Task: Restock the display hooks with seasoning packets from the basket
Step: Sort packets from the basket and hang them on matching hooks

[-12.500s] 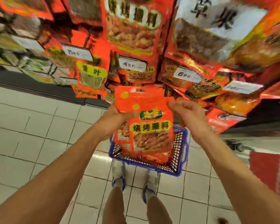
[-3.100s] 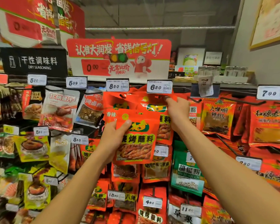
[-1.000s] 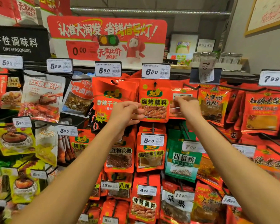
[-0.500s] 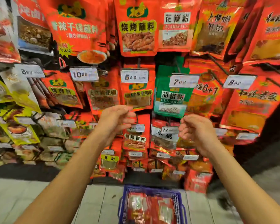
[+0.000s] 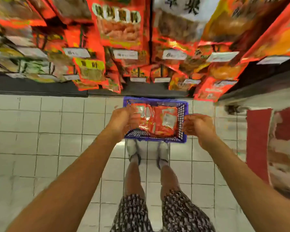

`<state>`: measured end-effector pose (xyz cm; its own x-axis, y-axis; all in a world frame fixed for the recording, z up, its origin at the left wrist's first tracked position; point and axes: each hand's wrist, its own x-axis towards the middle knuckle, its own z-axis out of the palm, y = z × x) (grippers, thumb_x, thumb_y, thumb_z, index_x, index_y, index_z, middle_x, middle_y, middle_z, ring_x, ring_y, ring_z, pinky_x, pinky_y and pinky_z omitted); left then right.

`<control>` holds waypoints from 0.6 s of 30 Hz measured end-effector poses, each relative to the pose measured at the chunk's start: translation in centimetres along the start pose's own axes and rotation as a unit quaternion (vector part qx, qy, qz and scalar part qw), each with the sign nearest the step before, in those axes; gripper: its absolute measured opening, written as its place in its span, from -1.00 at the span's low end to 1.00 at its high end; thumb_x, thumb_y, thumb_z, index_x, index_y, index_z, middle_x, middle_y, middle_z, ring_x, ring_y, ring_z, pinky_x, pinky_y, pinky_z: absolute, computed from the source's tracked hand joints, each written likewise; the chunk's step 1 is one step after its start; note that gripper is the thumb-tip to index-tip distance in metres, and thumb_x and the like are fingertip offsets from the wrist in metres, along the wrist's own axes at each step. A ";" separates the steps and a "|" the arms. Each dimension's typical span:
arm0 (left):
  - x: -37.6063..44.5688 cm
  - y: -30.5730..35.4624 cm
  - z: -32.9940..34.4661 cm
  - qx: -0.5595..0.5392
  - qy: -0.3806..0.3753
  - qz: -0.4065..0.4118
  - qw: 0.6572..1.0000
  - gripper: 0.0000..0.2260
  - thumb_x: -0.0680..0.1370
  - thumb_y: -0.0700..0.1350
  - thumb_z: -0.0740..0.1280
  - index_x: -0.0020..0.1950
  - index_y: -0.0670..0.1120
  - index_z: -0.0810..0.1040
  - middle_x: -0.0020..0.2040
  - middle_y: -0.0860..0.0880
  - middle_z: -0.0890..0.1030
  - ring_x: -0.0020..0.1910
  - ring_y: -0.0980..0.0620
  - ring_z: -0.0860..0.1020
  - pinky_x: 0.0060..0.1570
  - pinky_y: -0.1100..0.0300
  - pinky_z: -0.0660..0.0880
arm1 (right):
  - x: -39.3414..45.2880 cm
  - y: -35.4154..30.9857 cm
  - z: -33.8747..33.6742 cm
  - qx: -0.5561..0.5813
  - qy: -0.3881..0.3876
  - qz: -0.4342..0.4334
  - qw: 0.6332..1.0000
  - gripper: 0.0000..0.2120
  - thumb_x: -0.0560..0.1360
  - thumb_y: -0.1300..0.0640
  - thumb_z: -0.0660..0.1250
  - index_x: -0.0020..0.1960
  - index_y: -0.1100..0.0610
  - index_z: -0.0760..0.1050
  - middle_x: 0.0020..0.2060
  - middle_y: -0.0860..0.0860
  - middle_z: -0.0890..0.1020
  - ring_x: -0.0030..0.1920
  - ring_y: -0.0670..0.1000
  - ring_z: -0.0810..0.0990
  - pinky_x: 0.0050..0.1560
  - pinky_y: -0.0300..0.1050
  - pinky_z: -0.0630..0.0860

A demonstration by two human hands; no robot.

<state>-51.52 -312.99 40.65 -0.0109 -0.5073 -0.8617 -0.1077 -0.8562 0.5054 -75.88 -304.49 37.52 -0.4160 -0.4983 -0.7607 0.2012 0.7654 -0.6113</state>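
A blue mesh basket stands on the tiled floor just in front of my feet. Several red seasoning packets lie inside it. My left hand hovers over the basket's left edge, fingers loosely curled, holding nothing. My right hand hangs beside the basket's right rim, also loosely curled and empty. Above, the display hooks carry rows of red and orange seasoning packets with white price tags. The picture is blurred by motion.
A dark shelf base runs along the floor under the display. White floor tiles spread to the left. A red and white floor mat lies at the right. My legs and white shoes are below the basket.
My view has swung from the upper hooks down to the floor. Both hands have dropped from the hung packets to the basket, empty.
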 end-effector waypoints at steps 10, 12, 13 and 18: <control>19.0 -15.7 2.4 0.051 -0.005 -0.146 0.988 -0.84 0.65 -0.18 0.25 -0.13 -0.08 0.52 -0.35 -0.02 0.60 -0.28 0.00 0.53 -0.24 0.19 0.44 | 16.9 21.1 2.0 -0.040 -0.011 0.175 0.984 -0.86 0.58 0.20 0.29 -0.14 0.15 0.54 -0.44 0.05 0.62 -0.51 0.00 0.61 -0.38 -0.16 0.49; 22.9 -18.9 2.5 0.085 0.003 -0.168 0.982 -0.81 0.65 -0.15 0.26 -0.17 -0.06 0.49 -0.32 -0.02 0.60 -0.29 0.02 0.54 -0.23 0.21 0.44 | 20.4 24.6 3.3 -0.078 -0.003 0.181 0.980 -0.87 0.58 0.20 0.30 -0.14 0.13 0.52 -0.41 0.05 0.61 -0.53 -0.05 0.58 -0.37 -0.15 0.48; 24.6 -20.2 2.5 0.099 0.014 -0.170 0.980 -0.81 0.64 -0.15 0.27 -0.18 -0.06 0.48 -0.31 -0.02 0.59 -0.32 0.03 0.55 -0.26 0.22 0.46 | 22.0 26.1 3.9 -0.103 0.004 0.182 0.978 -0.86 0.59 0.20 0.30 -0.16 0.11 0.51 -0.45 0.02 0.61 -0.55 -0.08 0.57 -0.37 -0.15 0.49; 32.3 -24.7 2.7 0.142 0.009 -0.173 0.975 -0.79 0.63 -0.19 0.27 -0.21 -0.08 0.47 -0.37 -0.05 0.58 -0.41 0.03 0.55 -0.29 0.22 0.48 | 29.7 31.4 6.9 -0.191 0.016 0.162 0.968 -0.87 0.64 0.23 0.23 0.05 0.18 0.56 -0.06 0.12 0.68 -0.07 0.10 0.68 0.01 0.02 0.67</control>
<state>-51.90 -307.97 0.27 0.0919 -0.1974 -0.9760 -0.3728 -0.9157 0.1501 -75.76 -298.03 -5.77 -0.4148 -0.1979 -0.8881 -0.0137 0.9773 -0.2114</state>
